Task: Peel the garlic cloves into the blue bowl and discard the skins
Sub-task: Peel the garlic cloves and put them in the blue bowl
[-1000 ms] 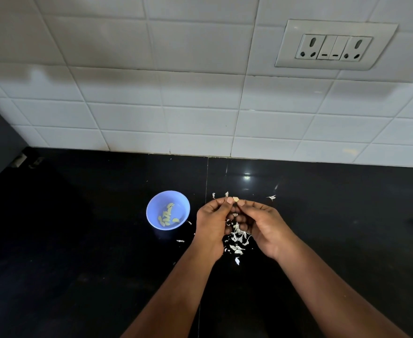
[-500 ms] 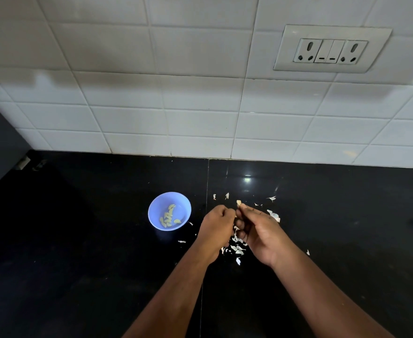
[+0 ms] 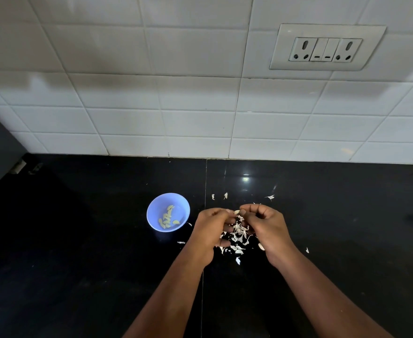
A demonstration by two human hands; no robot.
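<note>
A small blue bowl [image 3: 151,211] sits on the black counter, left of my hands, with several peeled pale-yellow garlic cloves [image 3: 167,217] inside. My left hand [image 3: 210,230] and my right hand [image 3: 266,228] meet fingertip to fingertip above the counter. Both pinch one small garlic clove [image 3: 236,212] between them. A heap of white garlic skins [image 3: 239,236] lies on the counter under and between my hands, with stray flakes around it.
The black counter [image 3: 78,240] has a seam running front to back under my left hand. A white tiled wall [image 3: 176,106] stands behind, with a socket panel [image 3: 327,48] at upper right. Loose skin flakes [image 3: 225,195] lie toward the wall.
My hands have drawn slightly apart and shifted toward me. More of the skin heap shows between them. The clove stays pinched at my fingertips.
</note>
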